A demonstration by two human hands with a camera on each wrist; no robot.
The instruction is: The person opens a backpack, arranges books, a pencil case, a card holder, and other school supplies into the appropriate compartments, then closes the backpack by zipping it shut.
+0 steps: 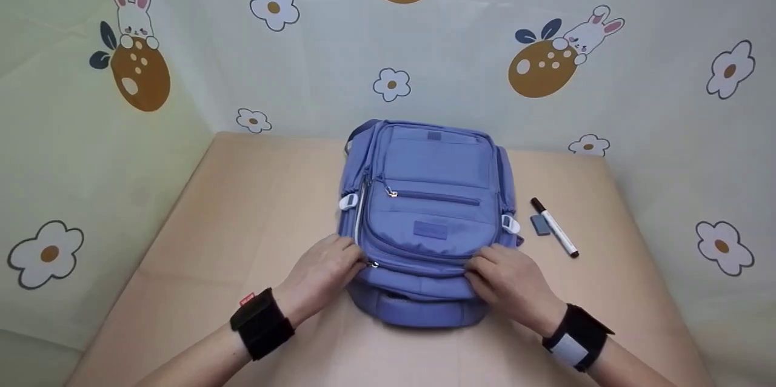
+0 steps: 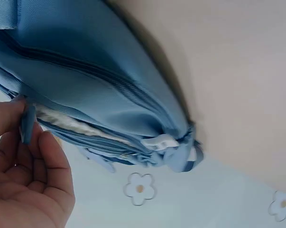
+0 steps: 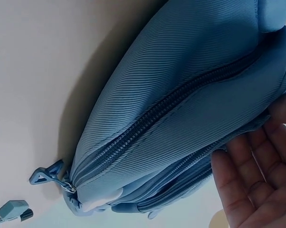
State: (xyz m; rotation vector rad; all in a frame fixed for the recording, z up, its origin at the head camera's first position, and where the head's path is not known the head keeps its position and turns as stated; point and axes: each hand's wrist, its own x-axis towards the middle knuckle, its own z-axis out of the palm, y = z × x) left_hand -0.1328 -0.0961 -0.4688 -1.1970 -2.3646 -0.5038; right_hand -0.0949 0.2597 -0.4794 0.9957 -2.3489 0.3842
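A blue backpack (image 1: 436,159) lies on the table, its front facing up. At its lower left, my left hand (image 1: 327,269) pinches a blue zipper pull (image 2: 27,124) between thumb and finger. The zipper there is partly undone, and pale lining (image 2: 71,123) shows through the gap in the left wrist view. On the lower right of the bag, my right hand (image 1: 515,278) pinches the fabric edge beside the zipper, thumb against fingers. A second zipper pull (image 1: 393,193) lies on the upper front pocket.
To the right of the backpack, a marker (image 1: 558,230) with dark ends lies on the table (image 1: 242,217). Beside it sits a small blue-grey block (image 1: 539,225). A patterned curtain (image 1: 327,71) with rabbits and flowers surrounds the table's back and sides.
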